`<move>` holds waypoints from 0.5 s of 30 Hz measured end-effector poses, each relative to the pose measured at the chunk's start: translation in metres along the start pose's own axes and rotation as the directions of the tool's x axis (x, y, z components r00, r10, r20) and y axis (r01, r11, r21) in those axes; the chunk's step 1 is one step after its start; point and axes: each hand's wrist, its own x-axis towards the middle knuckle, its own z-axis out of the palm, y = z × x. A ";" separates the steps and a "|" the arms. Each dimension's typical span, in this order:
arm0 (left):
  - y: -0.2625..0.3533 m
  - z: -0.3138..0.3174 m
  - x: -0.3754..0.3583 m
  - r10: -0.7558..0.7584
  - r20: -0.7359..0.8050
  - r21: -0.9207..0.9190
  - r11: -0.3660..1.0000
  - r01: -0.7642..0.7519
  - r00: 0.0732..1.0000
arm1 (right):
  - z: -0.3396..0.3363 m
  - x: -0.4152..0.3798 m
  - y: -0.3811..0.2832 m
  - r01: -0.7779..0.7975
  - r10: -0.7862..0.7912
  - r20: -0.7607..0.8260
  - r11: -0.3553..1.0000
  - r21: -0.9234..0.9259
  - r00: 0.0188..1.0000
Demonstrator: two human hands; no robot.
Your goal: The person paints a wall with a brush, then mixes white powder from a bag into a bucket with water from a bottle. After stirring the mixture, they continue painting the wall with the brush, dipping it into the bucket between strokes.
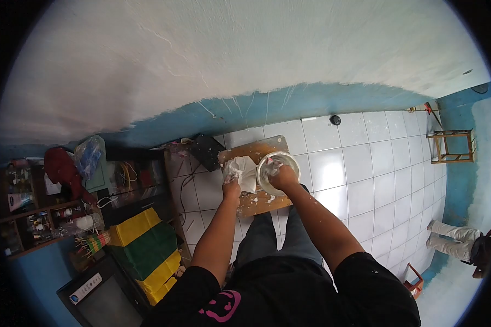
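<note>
A white bag [246,170] rests on a paint-spotted wooden board [267,206]. The fingers of my left hand [232,186], smeared with white, are closed on the bag's near left edge. Right beside the bag stands a round white bucket [261,184] with whitish stuff on its inner wall. My right hand [285,177] reaches over the bucket's rim, its fingers bent around something pale and partly see-through inside. What that thing is, I cannot make out.
Ahead rises a wall [245,54], part whitish, part blue. White floor tiles [365,180] spread to the right, with a wooden stool frame [451,146] beyond. Cluttered shelves [43,218], a striped cloth [142,245] and a television [106,297] are on the left.
</note>
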 end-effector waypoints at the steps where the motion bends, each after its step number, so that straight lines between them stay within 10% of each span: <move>1: 0.001 -0.001 -0.002 -0.020 0.003 0.000 1.000 0.020 1.000 | 0.013 0.007 0.008 0.063 -0.063 -0.006 0.997 -0.040 0.998; 11: 0.022 -0.010 -0.035 0.031 -0.063 -0.117 0.992 -0.038 0.998 | 0.002 -0.002 0.000 0.235 -0.246 -0.040 0.956 -0.174 0.969; 15: 0.048 -0.025 -0.077 0.143 -0.079 0.115 0.984 -0.133 0.987 | 0.005 -0.002 0.007 0.298 -0.301 -0.034 0.951 -0.082 0.953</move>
